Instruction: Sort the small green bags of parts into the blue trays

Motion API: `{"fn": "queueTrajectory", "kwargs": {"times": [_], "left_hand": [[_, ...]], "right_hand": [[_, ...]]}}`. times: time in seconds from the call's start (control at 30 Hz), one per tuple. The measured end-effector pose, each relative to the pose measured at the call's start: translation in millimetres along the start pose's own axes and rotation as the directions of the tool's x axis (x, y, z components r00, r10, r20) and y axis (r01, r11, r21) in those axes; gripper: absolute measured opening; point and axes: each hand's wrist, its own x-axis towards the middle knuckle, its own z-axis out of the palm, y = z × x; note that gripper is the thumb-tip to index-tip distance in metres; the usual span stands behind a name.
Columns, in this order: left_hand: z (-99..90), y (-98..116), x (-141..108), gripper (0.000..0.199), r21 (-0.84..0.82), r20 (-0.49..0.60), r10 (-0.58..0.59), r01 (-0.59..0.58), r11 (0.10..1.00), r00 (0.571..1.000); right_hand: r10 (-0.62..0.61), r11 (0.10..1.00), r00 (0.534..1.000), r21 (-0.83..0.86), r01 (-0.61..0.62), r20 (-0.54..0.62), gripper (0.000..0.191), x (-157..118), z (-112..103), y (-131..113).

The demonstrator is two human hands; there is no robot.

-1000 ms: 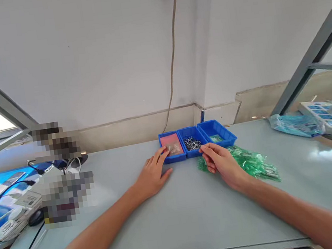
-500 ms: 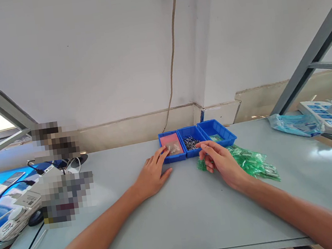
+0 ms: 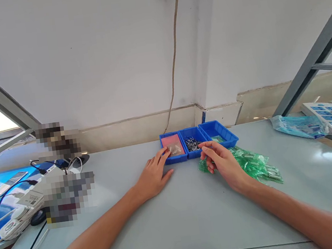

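Three small blue bins stand side by side at the back of the table. In the left bin (image 3: 175, 160) lie a pink piece (image 3: 168, 140) and a small clear plastic bag (image 3: 175, 149). My left hand (image 3: 152, 175) rests palm down, fingers spread, its fingertips over that bin's front corner beside the bag. The middle bin (image 3: 192, 131) holds many small metal pins or screws (image 3: 192, 143). At its front edge is my right hand (image 3: 222, 162), thumb and index finger pinched together, the other fingers curled. Whatever sits in the pinch is too small to make out.
Green plastic bags (image 3: 250, 162) lie right of my right hand, before the right bin (image 3: 218, 127), which has a few greenish pieces. Further right are a blue plastic bag (image 3: 299, 125) and a white power strip (image 3: 329, 113). Cables and a power strip (image 3: 16, 223) lie at left.
The whole view has shifted slightly. Both hands keep nearly the same pose and place beside the bins.
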Motion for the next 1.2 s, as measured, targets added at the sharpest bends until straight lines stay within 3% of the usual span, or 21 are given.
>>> {"fn": "queueTrajectory", "kwargs": {"times": [0.17, 0.3, 0.4, 0.57, 0.87, 1.03, 1.2], "left_hand": [[2.0, -0.7, -0.4, 0.061, -0.009, -0.013, 0.000, 0.000, 1.000, 1.000], [3.2, -1.9, -1.1, 0.063, -0.026, -0.019, 0.006, -0.006, 1.000, 1.000], [2.9, -2.1, -1.4, 0.065, -0.042, -0.024, 0.018, -0.019, 0.999, 1.000], [1.7, -1.5, -1.5, 0.066, -0.065, -0.043, 0.040, -0.043, 0.997, 0.998], [0.7, -0.6, -1.4, 0.064, -0.068, -0.041, 0.034, -0.037, 0.997, 0.999], [-2.2, 4.4, -0.3, 0.056, -0.027, -0.140, 0.063, -0.068, 0.997, 0.988], [-6.7, 10.2, -1.5, 0.032, 0.006, -0.265, 0.150, -0.153, 0.988, 0.953]], "right_hand": [[-0.117, 0.959, 0.993, -0.259, 0.120, 0.024, 0.038, 1.3, -5.0, 9.7], [-0.196, 0.803, 0.970, -0.545, 0.243, 0.143, 0.030, -2.8, -5.9, 13.9], [-0.186, 0.712, 0.959, -0.643, 0.283, 0.216, 0.029, -5.2, -3.9, 13.3], [-0.148, 0.678, 0.961, -0.684, 0.270, 0.233, 0.028, -4.9, -3.1, 11.0], [-0.125, 0.710, 0.952, -0.645, 0.282, 0.279, 0.028, -5.8, -2.6, 13.8], [-0.134, 0.753, 0.947, -0.591, 0.289, 0.293, 0.021, -5.6, -3.8, 16.9], [-0.180, 0.696, 0.917, -0.614, 0.374, 0.355, 0.013, -4.7, -4.4, 17.6]]}}
